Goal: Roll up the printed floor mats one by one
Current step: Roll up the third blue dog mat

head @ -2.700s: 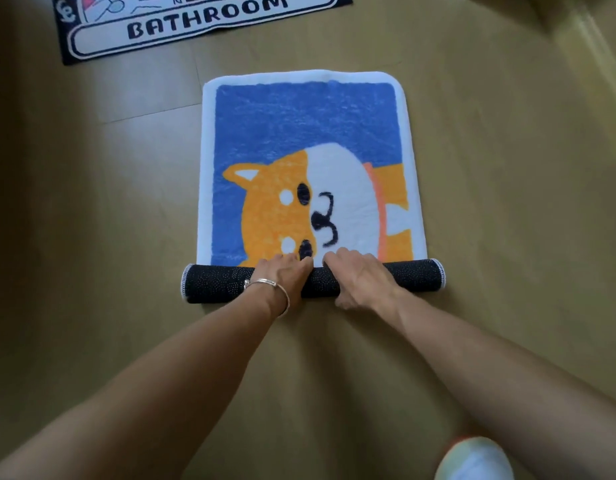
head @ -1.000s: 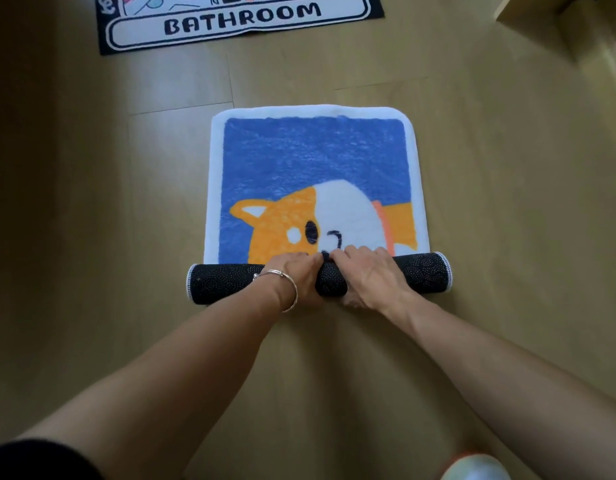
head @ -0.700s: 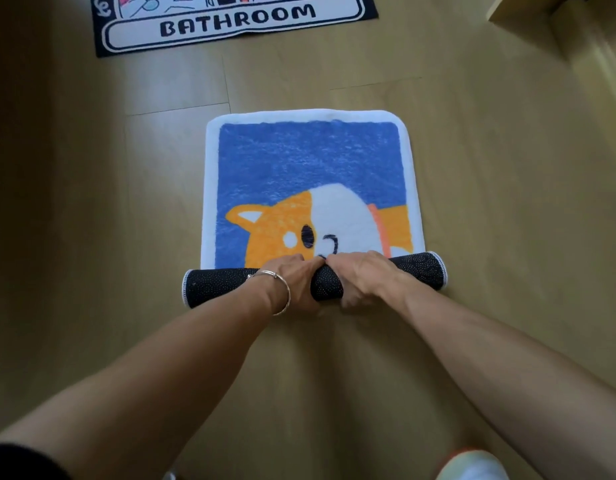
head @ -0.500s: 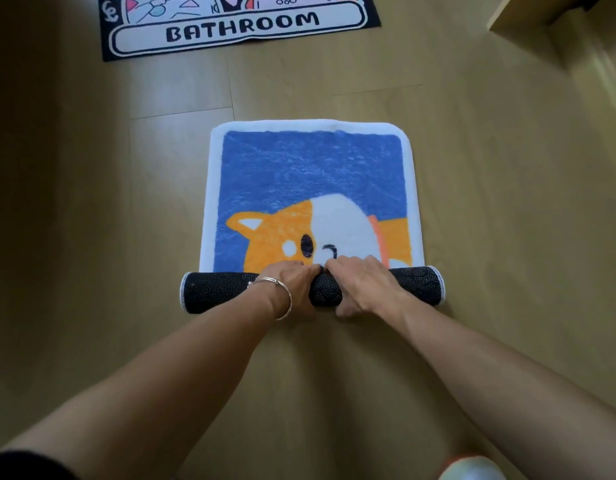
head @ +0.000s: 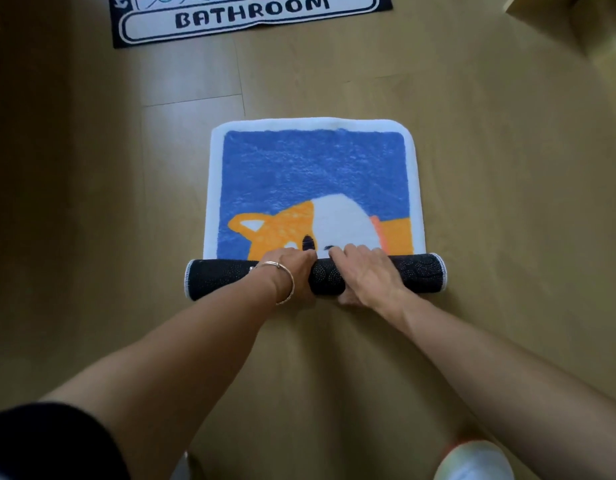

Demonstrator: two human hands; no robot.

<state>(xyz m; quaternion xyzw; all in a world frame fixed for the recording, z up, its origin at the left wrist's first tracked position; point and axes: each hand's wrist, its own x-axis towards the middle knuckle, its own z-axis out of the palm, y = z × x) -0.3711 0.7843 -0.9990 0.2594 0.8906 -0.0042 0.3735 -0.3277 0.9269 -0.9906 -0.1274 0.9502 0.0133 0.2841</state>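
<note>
A blue floor mat (head: 313,168) with an orange and white dog print and a white border lies flat on the wooden floor. Its near end is wound into a dark dotted roll (head: 421,271) that lies crosswise. My left hand (head: 292,268), with a silver bangle on the wrist, and my right hand (head: 365,271) sit side by side on the middle of the roll, fingers curled over its top. The dog's face is mostly hidden under the roll; one ear and an eye still show.
A second mat (head: 251,15) with a dark border and the word BATHROOM lies flat further away at the top. A wooden furniture base (head: 576,26) stands at the top right. A white shoe (head: 473,460) shows at the bottom right.
The roll has advanced away from me over the dog print and grown thicker. More of the face is covered; both hands stayed on the middle of the roll.
</note>
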